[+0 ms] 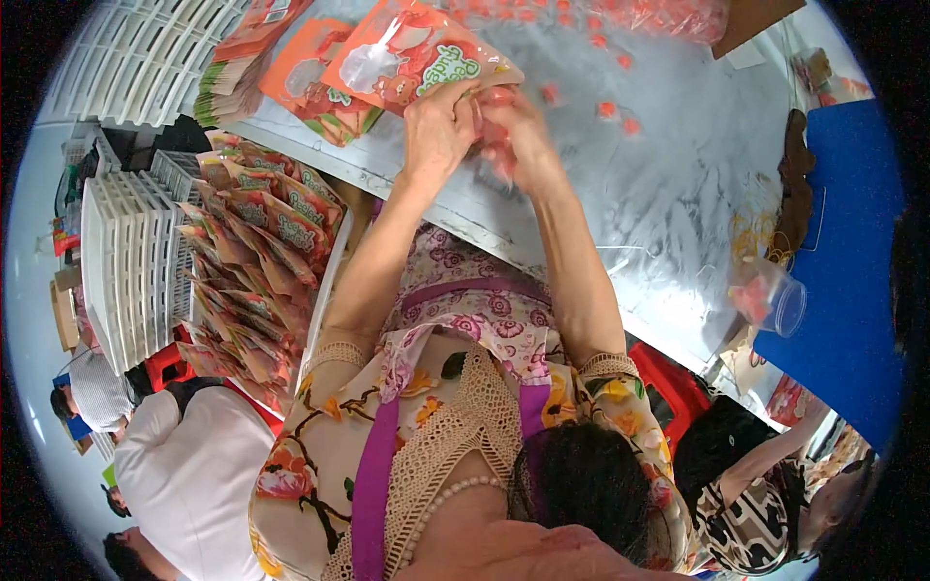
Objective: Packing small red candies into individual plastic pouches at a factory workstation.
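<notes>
My left hand (438, 128) grips the open lower edge of an orange-red pouch (412, 50) with a clear window, held above the table. My right hand (523, 137) is pressed against the left one at the pouch's mouth. Its fingers are closed on a blurred clump of small red sweets (500, 161). More loose red sweets (608, 108) lie scattered on the grey table (678, 184) just beyond my hands. A second pouch of the same kind (315, 82) lies flat under the held one.
Several filled pouches (257, 252) are piled in a white tray on my left beside stacked white crates (121, 266). A clear plastic cup (772, 297) lies by a blue board (848, 261) at right. Other people stand at lower left (189, 465) and lower right (765, 484). A red stool (678, 387) is near.
</notes>
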Available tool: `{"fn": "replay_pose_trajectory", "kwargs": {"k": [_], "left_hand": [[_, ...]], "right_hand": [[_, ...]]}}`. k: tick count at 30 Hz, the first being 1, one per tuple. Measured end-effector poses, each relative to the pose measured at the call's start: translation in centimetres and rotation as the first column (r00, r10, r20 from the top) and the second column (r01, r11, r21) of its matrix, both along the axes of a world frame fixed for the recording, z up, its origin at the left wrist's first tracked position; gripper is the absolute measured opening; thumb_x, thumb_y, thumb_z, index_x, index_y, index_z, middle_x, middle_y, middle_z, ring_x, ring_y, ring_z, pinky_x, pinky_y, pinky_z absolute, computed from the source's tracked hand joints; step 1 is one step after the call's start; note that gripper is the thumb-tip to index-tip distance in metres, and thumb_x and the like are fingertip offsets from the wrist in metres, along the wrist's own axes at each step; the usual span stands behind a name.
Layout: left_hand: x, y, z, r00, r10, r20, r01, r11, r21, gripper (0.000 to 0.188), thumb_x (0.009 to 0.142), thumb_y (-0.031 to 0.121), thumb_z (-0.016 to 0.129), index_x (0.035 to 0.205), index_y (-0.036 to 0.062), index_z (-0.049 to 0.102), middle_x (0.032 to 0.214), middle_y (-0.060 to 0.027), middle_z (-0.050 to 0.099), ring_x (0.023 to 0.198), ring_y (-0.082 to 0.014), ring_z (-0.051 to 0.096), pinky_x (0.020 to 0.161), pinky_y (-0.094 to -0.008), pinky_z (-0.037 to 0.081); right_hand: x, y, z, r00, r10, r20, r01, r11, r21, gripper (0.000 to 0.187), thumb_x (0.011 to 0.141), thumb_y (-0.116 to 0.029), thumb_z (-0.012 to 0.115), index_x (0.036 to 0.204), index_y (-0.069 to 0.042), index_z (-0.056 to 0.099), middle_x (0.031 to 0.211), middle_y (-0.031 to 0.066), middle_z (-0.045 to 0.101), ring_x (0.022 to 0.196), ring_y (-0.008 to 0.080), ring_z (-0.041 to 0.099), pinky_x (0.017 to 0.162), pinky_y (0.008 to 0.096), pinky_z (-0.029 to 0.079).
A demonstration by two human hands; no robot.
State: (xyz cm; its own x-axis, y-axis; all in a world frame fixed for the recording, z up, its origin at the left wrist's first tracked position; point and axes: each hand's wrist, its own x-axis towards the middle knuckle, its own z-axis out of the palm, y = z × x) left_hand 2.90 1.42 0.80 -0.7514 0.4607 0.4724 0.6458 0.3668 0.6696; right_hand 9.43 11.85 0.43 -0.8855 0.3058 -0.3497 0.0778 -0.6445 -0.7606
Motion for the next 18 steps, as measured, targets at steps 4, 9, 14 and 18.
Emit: {"fn": "replay_pose_trajectory", "kwargs": {"k": [4,9,14,18], "left_hand": [[0.0,0.2,-0.2,0.993,-0.090,0.076,0.090,0.996,0.007,0.028,0.083,0.001,0.052,0.106,0.0016,0.067,0.093,-0.0207,0.066,0.084,-0.0347,0.065,0.073,-0.0395,0.052],[1.3,1.3,0.5,0.979,-0.187,0.074,0.184,0.982,0.046,0.027,0.083,-0.002,0.051,0.105,0.0014,0.066,0.093,-0.0217,0.065,0.082,-0.0370,0.064,0.072,-0.0412,0.051],[1.4,2.5,0.4,0.998,-0.053,-0.035,0.058,0.988,0.142,0.030,0.083,-0.002,0.048,0.106,0.0025,0.067,0.089,-0.0171,0.066,0.076,-0.0292,0.063,0.070,-0.0362,0.051],[0.2,3.0,-0.5,0.993,0.060,-0.101,-0.043,0.985,0.167,0.030,0.082,-0.002,0.048,0.104,0.0027,0.068,0.087,-0.0167,0.065,0.074,-0.0268,0.063,0.071,-0.0350,0.050]], "right_hand": [[0.5,-0.2,-1.8,0.998,-0.053,0.013,0.049,0.970,0.237,0.021,0.083,-0.007,0.052,0.103,-0.006,0.058,0.072,0.0012,0.058,0.057,0.0095,0.051,0.042,0.0232,0.038],[-1.2,0.5,-1.9,0.974,-0.209,-0.084,0.224,0.859,0.461,0.015,0.085,0.001,0.051,0.094,-0.002,0.062,0.078,0.0046,0.060,0.058,0.0100,0.052,0.047,0.0272,0.040],[-2.9,0.6,-2.3,0.932,-0.361,-0.038,0.360,0.932,-0.036,0.009,0.084,0.000,0.055,0.087,0.001,0.063,0.080,0.0050,0.063,0.065,0.0128,0.055,0.056,0.0289,0.043],[-1.7,2.5,-2.5,0.944,-0.200,-0.261,0.088,0.918,-0.386,0.017,0.084,-0.004,0.056,0.099,-0.005,0.064,0.086,0.0037,0.064,0.069,0.0147,0.054,0.062,0.0225,0.043]]}}
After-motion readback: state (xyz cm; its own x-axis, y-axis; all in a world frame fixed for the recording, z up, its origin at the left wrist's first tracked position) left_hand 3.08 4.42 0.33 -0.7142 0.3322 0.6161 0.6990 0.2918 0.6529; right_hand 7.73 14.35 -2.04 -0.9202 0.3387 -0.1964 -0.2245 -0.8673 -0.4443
